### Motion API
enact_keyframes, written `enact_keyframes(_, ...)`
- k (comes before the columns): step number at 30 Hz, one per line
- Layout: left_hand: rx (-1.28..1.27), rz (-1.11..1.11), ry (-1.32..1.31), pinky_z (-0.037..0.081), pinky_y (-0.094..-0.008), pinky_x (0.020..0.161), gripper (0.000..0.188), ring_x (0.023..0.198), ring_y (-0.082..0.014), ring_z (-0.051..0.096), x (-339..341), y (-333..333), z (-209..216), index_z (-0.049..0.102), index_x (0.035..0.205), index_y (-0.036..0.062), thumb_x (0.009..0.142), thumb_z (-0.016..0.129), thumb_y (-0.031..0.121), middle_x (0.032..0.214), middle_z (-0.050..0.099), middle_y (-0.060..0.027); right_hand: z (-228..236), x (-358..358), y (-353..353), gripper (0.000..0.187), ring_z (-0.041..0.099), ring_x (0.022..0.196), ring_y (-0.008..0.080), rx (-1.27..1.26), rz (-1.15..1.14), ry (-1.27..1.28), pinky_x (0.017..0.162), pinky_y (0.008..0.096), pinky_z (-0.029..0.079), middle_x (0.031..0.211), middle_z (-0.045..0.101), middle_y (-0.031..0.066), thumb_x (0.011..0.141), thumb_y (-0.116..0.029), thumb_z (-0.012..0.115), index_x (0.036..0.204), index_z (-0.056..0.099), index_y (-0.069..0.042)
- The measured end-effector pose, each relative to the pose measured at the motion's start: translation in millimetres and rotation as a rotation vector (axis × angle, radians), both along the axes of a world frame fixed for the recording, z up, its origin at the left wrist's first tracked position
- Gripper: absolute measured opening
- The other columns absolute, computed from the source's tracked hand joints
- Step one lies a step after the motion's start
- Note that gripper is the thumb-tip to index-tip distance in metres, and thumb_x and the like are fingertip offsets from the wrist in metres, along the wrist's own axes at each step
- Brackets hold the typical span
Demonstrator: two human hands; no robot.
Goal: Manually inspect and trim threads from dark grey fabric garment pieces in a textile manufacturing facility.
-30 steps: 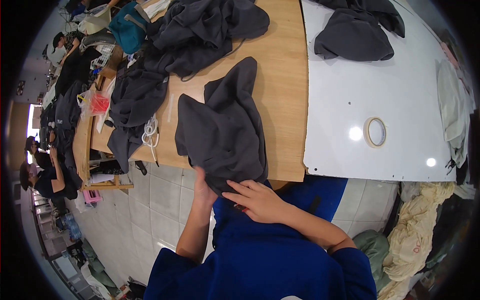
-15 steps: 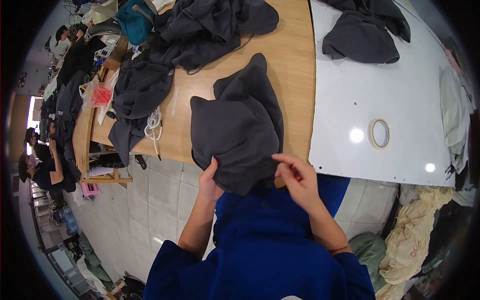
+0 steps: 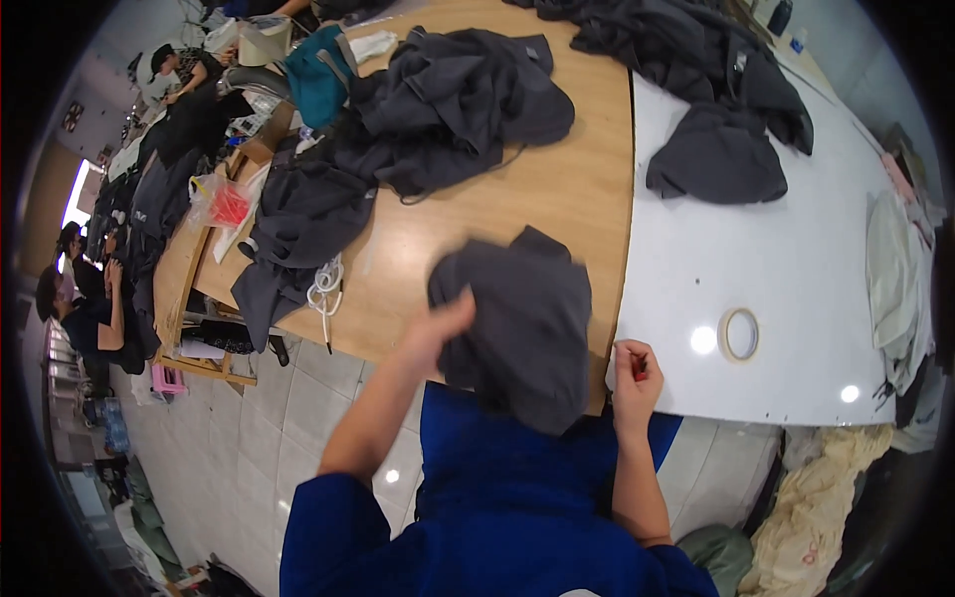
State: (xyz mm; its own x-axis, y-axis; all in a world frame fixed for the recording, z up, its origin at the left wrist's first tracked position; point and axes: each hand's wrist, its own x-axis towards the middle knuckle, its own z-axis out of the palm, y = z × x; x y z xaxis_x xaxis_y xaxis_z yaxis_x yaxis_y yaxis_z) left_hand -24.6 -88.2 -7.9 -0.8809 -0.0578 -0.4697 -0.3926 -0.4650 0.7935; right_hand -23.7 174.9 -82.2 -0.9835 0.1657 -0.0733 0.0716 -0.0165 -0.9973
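A dark grey fabric piece (image 3: 522,328), folded and hood-like, is over the near edge of the wooden table (image 3: 477,204), slightly smeared by motion. My left hand (image 3: 443,323) grips its left side, thumb on top and the other fingers hidden by cloth and blur. To the right of the fabric and apart from it, my right hand (image 3: 635,378) is closed near the corner of the white board. A bit of something red shows between its fingers, too small to name.
Heaps of dark grey garments (image 3: 458,95) cover the table's far left, beside a white cord (image 3: 325,287) and a teal bag (image 3: 320,75). On the white tabletop (image 3: 676,249) lie a tape roll (image 3: 738,334) and more grey cloth (image 3: 718,154). Other people (image 3: 88,298) work at left.
The fabric piece has shifted right in my left hand and looks more bunched. My right hand has moved away from it, rightward, and its fingers have closed. The whole view has tilted upward.
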Motion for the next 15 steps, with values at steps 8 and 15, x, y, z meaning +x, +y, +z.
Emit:
enact_keyframes(8,0.233,0.320,0.672,0.037,-0.0349,0.099,0.043,0.114,-0.0218,0.051,-193,-63,77,0.050,0.121,0.0032,0.092,0.054,0.034,0.123,0.055,-0.0071,-15,13,50,0.014,0.033,0.053,0.0019,0.005,-0.052,-0.076,0.048,0.0178,0.026,0.063,0.042,-0.0059,0.092,-0.012,0.052,0.103,0.058,-0.004)
enact_keyframes(15,-1.526,0.083,0.324,0.012,-0.0556,0.107,0.066,0.132,-0.0527,0.011,-172,-24,-116,0.033,0.141,0.0145,0.085,0.053,0.044,0.145,0.012,-0.0310,-6,-1,54,0.022,0.037,0.052,0.0027,-0.107,-0.094,-0.217,0.045,0.0184,0.027,0.067,0.046,-0.0033,0.095,-0.017,0.048,0.111,0.056,-0.004)
